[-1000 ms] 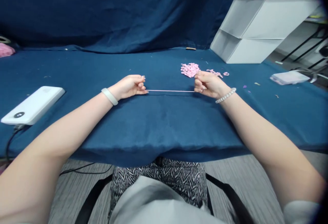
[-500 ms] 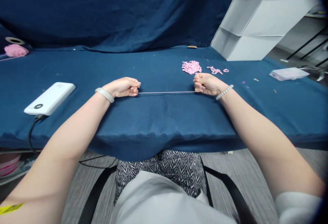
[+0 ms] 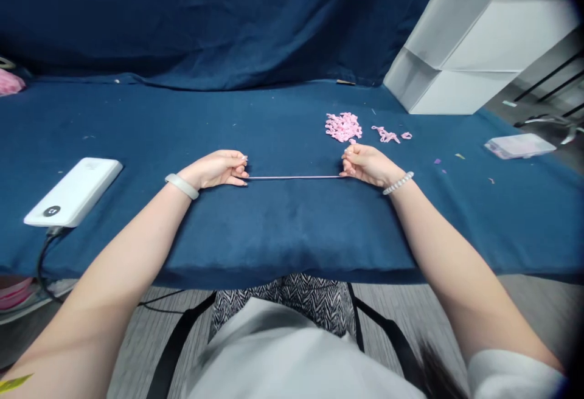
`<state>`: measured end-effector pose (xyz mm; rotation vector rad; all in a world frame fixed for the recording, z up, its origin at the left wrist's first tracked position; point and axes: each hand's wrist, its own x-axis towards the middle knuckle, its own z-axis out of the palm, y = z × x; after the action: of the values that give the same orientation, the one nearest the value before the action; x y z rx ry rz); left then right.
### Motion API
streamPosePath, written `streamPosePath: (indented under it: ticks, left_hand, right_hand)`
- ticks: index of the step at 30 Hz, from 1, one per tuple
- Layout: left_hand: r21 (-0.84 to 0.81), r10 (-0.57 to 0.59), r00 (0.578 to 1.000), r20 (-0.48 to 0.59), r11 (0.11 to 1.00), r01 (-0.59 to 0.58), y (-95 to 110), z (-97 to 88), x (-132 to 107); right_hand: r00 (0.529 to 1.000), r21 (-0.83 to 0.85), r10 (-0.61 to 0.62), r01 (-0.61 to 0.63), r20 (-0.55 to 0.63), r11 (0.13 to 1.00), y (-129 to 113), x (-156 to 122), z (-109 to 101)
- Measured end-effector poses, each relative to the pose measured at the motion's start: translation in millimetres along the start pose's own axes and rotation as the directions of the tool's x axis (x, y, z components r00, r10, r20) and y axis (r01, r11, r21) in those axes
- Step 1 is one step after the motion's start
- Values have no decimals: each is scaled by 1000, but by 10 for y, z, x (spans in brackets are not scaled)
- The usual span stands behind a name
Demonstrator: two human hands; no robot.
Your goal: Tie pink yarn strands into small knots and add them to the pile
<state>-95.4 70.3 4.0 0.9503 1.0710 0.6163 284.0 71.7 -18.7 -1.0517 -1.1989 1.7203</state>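
Observation:
A thin pink string [image 3: 294,177] runs straight and level between my two hands, just over the blue cloth. My left hand [image 3: 222,168] pinches its left end, fingers bent and turned inward. The other end is in the closed fingers of my right hand [image 3: 366,164]. Right behind that hand lies a heap of small pink loops [image 3: 343,126], with one loop close to the fingertips. A smaller cluster of pink loops [image 3: 385,134] sits to its right.
A white power bank [image 3: 75,192] with a black cable lies at left. White stacked boxes [image 3: 465,52] stand at the back right. A clear plastic case [image 3: 520,146] rests near the right edge. Part of a pink bundle [image 3: 9,83] shows at far left. Blue cloth [image 3: 292,235] covers the table.
Both hands have come slightly closer together, so the span of string between them is a little shorter. The whole view has shifted somewhat. The loops lie as before.

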Motion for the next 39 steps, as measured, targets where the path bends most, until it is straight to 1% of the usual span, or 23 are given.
streamPosePath:
  ticks: [5, 8, 11, 16, 20, 23, 26, 30, 33, 35, 37, 39]
  left_hand:
    - [-73, 11, 1000, 23, 997, -10, -32, -40, -1]
    - [-93, 43, 999, 17, 995, -41, -65, -55, -21]
    - [-93, 74, 997, -6, 993, -74, -90, -52, -43]
    - [-83, 79, 997, -10, 993, -80, -89, -29, -55]
    - [-43, 51, 998, 28, 998, -50, -70, -29, -28]
    - [14, 47, 998, 48, 999, -48, -69, -40, 2]
    - [74, 83, 996, 42, 994, -86, -82, -25, 20]
    - [164, 154, 988, -12, 975, -150, -104, 54, 15]
    - [262, 192, 980, -52, 950, -172, -100, 131, -1]
    - [358, 225, 971, -86, 916, -180, -92, 169, -21]
    - [468, 285, 947, -146, 863, -188, -97, 180, -57]
    - [572, 365, 905, -217, 799, -186, -129, 163, -122]
  right_hand:
    - [1000, 47, 9, -9, -18, 999, -3, 3, -5]
    - [1000, 59, 9, -7, -29, 998, -21, -27, 21]
    - [1000, 41, 14, -13, -28, 999, -34, -59, 37]
    - [998, -13, 41, -41, -51, 999, -31, -38, 5]
    - [994, -64, 46, -53, -102, 997, -16, 11, -9]
    - [982, -86, -16, -1, -191, 996, 16, 11, 55]
    - [948, -131, -104, 67, -300, 989, 67, -15, 175]
    - [876, -246, -242, 147, -417, 958, 151, -51, 317]
    - [834, -370, -328, 163, -443, 915, 219, -70, 368]
    - [811, -460, -381, 158, -444, 874, 259, -98, 381]
    - [776, -558, -439, 137, -452, 818, 288, -157, 390]
    - [740, -660, -497, 96, -454, 745, 304, -250, 399]
